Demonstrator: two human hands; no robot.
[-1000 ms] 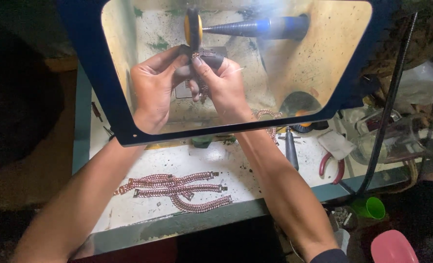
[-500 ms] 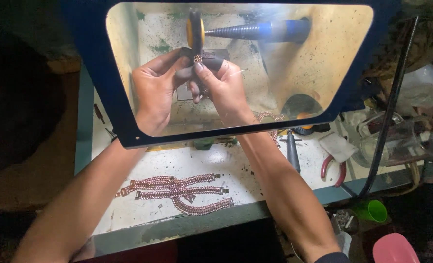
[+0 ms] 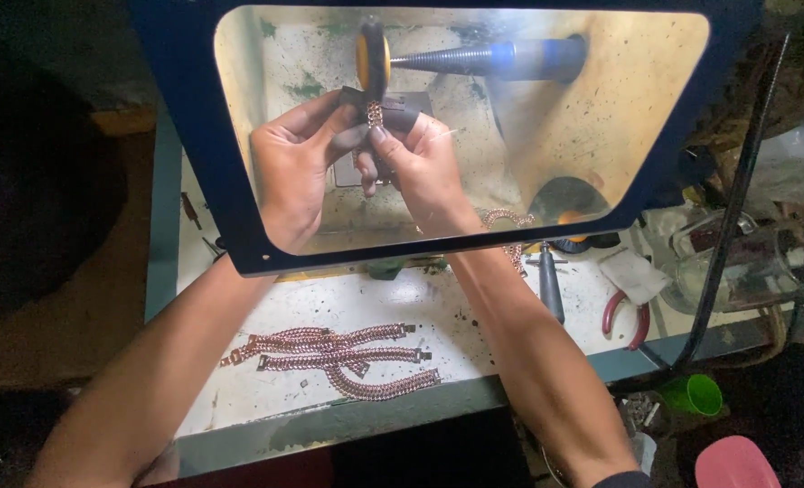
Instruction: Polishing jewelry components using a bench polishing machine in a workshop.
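Behind a clear shield with a dark blue frame point(image 3: 205, 154), my left hand point(image 3: 295, 172) and my right hand point(image 3: 417, 163) together grip a copper-coloured chain bracelet point(image 3: 375, 114) laid over a dark block. The bracelet is held up against the lower edge of a yellow polishing wheel point(image 3: 370, 56). That wheel sits on a tapered grey spindle point(image 3: 474, 59) coming from the right. Both forearms reach in under the shield.
Three copper chain bracelets point(image 3: 338, 354) lie on the white bench near its front edge. Another chain point(image 3: 507, 226), a dark-handled tool point(image 3: 550, 287) and red-handled pliers point(image 3: 626, 316) lie to the right. A glass jar point(image 3: 736, 262), green cup point(image 3: 698, 394) and pink object point(image 3: 736, 463) sit farther right.
Both hands have kept the bracelet at the wheel, shifting it only slightly along the wheel's edge. The view has drifted a little.
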